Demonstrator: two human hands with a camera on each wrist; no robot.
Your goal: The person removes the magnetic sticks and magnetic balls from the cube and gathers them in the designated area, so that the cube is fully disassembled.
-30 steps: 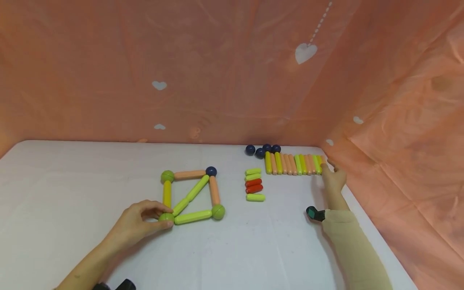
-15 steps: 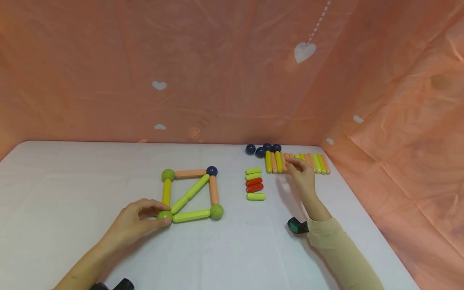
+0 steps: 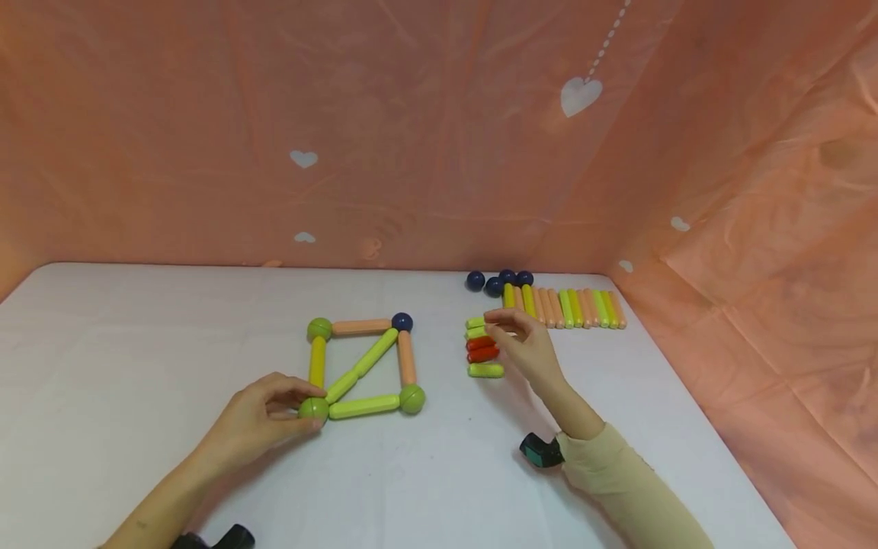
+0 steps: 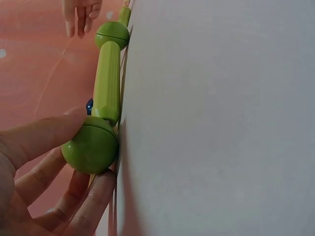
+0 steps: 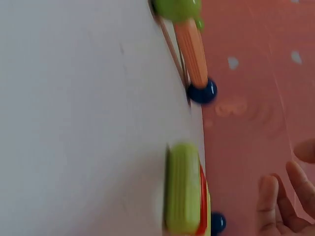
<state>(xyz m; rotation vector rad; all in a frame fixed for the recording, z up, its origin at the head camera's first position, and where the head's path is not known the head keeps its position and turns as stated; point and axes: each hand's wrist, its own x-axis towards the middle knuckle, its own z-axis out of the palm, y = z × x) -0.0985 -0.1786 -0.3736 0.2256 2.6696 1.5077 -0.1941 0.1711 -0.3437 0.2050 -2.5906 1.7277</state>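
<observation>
My left hand (image 3: 257, 415) pinches a green ball (image 4: 91, 147) between thumb and fingers. That ball is the near left corner of a flat square of balls and sticks. The other corners are a green ball (image 3: 318, 329), a dark blue ball (image 3: 402, 322) and another green ball (image 3: 412, 399). Yellow, orange (image 3: 361, 327) and light green (image 3: 365, 406) sticks form the sides, and short green sticks (image 3: 373, 353) run diagonally. With relaxed fingers and nothing in them, my right hand (image 3: 528, 347) hovers by a column of short red (image 3: 482, 354) and light green sticks (image 3: 485, 370).
A row of longer yellow, orange and green sticks (image 3: 576, 308) lies at the back right of the white table (image 3: 439, 488). Several dark blue balls (image 3: 475, 281) sit along its back left end. An orange cloth (image 3: 439, 137) hangs behind and on the right.
My right hand has left the right end of the stick row and moved left and nearer, to the short sticks. The left hand keeps its pinch on the green ball.
</observation>
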